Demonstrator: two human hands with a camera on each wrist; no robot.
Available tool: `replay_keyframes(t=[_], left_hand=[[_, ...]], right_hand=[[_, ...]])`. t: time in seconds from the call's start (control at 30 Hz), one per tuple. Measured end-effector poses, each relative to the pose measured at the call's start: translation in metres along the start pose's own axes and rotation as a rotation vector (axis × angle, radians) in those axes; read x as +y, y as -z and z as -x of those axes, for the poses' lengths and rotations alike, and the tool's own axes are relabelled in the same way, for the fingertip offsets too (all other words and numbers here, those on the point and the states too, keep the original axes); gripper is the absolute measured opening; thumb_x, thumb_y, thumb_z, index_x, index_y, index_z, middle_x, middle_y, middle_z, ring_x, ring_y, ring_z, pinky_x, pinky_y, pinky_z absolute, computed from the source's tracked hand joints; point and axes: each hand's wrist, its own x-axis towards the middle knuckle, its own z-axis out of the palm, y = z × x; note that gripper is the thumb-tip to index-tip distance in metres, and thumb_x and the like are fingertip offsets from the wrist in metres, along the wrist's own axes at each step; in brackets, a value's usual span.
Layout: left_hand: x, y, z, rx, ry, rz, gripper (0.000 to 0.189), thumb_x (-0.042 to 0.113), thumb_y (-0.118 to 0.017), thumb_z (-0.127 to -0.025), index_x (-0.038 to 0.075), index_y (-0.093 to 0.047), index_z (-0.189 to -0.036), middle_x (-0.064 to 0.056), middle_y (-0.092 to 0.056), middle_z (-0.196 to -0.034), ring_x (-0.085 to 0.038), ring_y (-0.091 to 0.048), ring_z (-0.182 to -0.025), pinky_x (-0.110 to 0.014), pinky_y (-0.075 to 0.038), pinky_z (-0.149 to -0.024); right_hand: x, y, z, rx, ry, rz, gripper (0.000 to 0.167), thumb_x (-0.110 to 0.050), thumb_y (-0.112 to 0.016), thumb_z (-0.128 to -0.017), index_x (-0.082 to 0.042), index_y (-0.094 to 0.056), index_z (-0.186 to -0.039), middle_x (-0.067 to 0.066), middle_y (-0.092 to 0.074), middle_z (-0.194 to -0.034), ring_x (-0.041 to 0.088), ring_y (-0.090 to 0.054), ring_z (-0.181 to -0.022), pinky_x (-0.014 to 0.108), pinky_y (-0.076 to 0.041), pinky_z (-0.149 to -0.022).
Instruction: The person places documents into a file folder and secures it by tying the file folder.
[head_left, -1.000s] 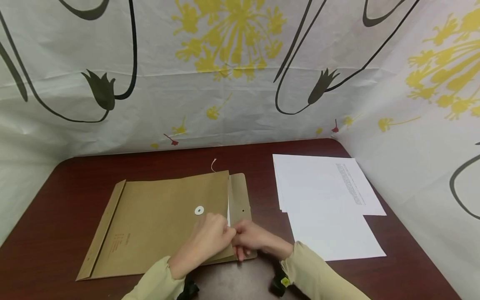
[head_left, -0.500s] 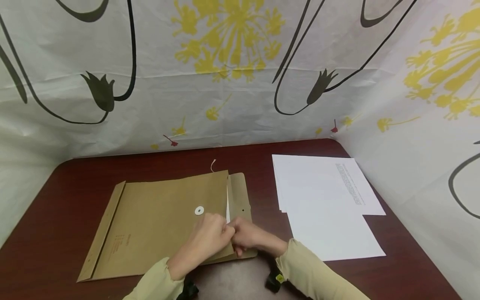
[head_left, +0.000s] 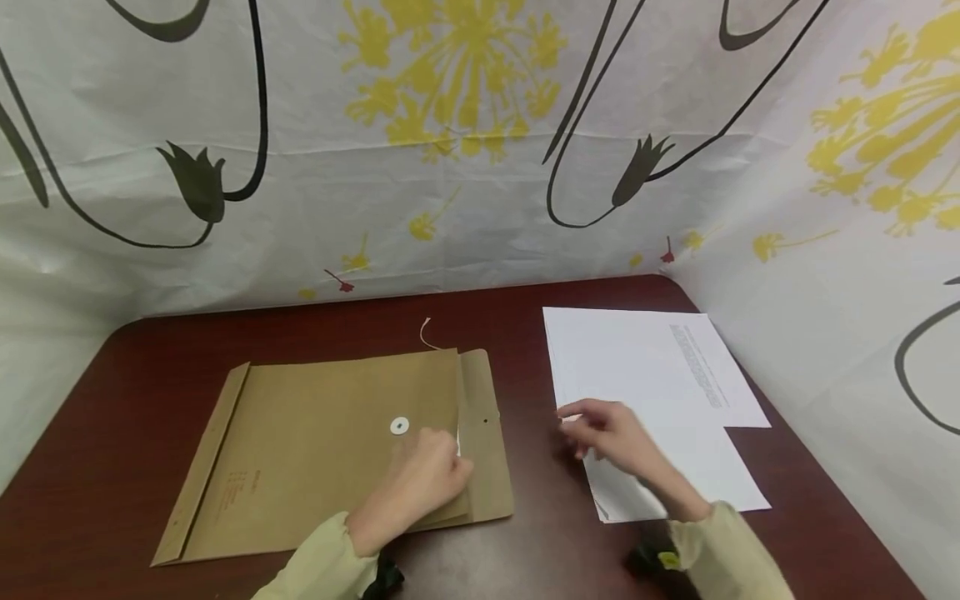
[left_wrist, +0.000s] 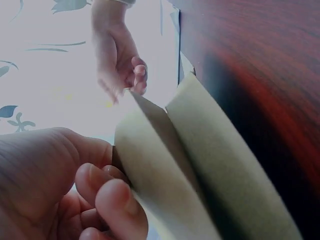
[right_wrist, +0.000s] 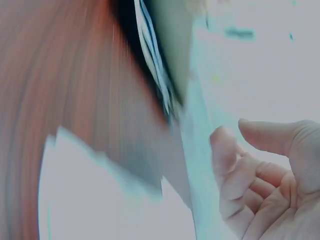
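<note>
A brown kraft document envelope [head_left: 322, 442] lies flat on the table, its mouth to the right and its flap [head_left: 486, 467] spread out. My left hand [head_left: 420, 475] pinches the front panel at the mouth, lifting it from the flap side, as the left wrist view shows at the panel edge [left_wrist: 155, 165]. A sliver of white paper shows inside the mouth. My right hand [head_left: 611, 433] hovers over the left edge of the white sheets [head_left: 630, 358], thumb and fingers apart. In the right wrist view nothing lies between those fingers [right_wrist: 235, 185].
A round white button [head_left: 399, 426] sits on the envelope's front, and a pale string [head_left: 426, 335] sticks out past its far edge. The sheets overlap unevenly, one bearing printed text. Patterned cloth [head_left: 480, 225] walls the dark red table [head_left: 300, 333] behind and at the sides.
My right hand has left the envelope's mouth beside the left hand and moved right, over the white sheets. The left hand keeps its grip at nearly the same spot.
</note>
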Motion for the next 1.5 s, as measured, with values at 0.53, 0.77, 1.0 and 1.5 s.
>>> replay_keyframes(t=[0.53, 0.77, 1.0, 1.5], left_hand=[[0.031, -0.02, -0.024, 0.018, -0.092, -0.043, 0.032, 0.007, -0.057, -0.071, 0.016, -0.032, -0.054, 0.008, -0.02, -0.05, -0.005, -0.022, -0.043, -0.019, -0.022, -0.036], [0.067, -0.044, -0.041, -0.172, -0.046, 0.41, 0.022, 0.002, -0.058, -0.078, -0.008, -0.059, -0.098, -0.009, -0.059, -0.076, -0.012, -0.056, -0.064, -0.019, -0.046, -0.057], [0.084, -0.065, -0.054, -0.328, 0.138, 0.508, 0.042, 0.016, -0.06, -0.078, -0.007, -0.058, -0.113, -0.015, -0.064, -0.103, -0.028, -0.058, -0.103, -0.032, -0.048, -0.082], [0.081, -0.073, -0.064, -0.375, 0.39, 0.805, 0.044, 0.018, -0.06, -0.081, -0.002, -0.059, -0.12, -0.008, -0.068, -0.102, -0.02, -0.061, -0.1, -0.04, -0.045, -0.09]], right_hand=[[0.079, 0.113, 0.071, 0.374, -0.38, 0.524, 0.044, -0.027, -0.063, -0.088, 0.01, -0.059, -0.112, 0.024, -0.065, -0.094, 0.033, -0.06, -0.083, 0.029, -0.042, -0.057], [0.08, 0.128, 0.067, 0.306, -0.475, 0.561, 0.052, -0.028, -0.063, -0.087, 0.016, -0.053, -0.113, 0.034, -0.059, -0.101, 0.042, -0.057, -0.087, 0.04, -0.048, -0.063], [0.074, 0.139, 0.056, 0.203, -0.602, 0.526, 0.064, -0.036, -0.067, -0.082, 0.019, -0.05, -0.108, 0.034, -0.057, -0.095, 0.033, -0.058, -0.076, 0.04, -0.049, -0.062], [0.076, 0.139, 0.047, 0.239, -0.665, 0.476, 0.054, -0.033, -0.067, -0.082, 0.013, -0.047, -0.099, 0.025, -0.052, -0.085, 0.031, -0.05, -0.075, 0.035, -0.042, -0.059]])
